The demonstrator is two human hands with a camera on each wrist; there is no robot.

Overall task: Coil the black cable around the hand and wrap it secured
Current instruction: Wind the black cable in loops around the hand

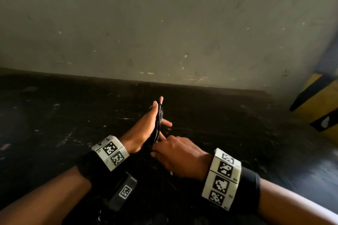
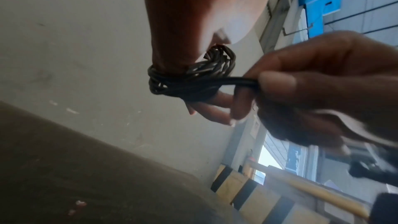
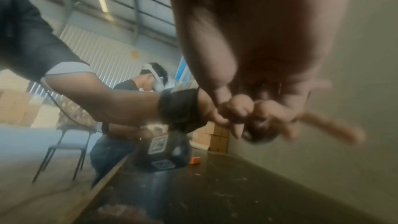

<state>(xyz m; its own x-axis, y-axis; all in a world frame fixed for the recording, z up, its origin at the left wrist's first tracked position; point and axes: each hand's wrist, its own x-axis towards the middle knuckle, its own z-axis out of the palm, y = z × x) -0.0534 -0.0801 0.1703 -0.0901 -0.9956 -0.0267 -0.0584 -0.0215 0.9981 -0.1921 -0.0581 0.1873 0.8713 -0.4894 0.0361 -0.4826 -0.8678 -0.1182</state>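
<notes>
The black cable (image 1: 158,121) is coiled in several turns round my left hand (image 1: 144,128), which is held upright above the dark table with its fingers straight. In the left wrist view the cable coil (image 2: 185,77) sits round the fingers below the left hand's palm (image 2: 193,14). One strand runs from the coil to my right hand (image 2: 323,74), pinched between thumb and forefinger. My right hand (image 1: 177,155) is close against the base of the left hand. The right wrist view is blurred; it shows the right hand's curled fingers (image 3: 247,113), and the cable cannot be made out there.
A dark scuffed table (image 1: 73,115) runs up to a grey wall (image 1: 164,23). A yellow-and-black striped post (image 1: 320,100) stands at the right. Another person (image 3: 137,88), a chair (image 3: 64,142) and a small orange object (image 3: 194,160) appear to the left.
</notes>
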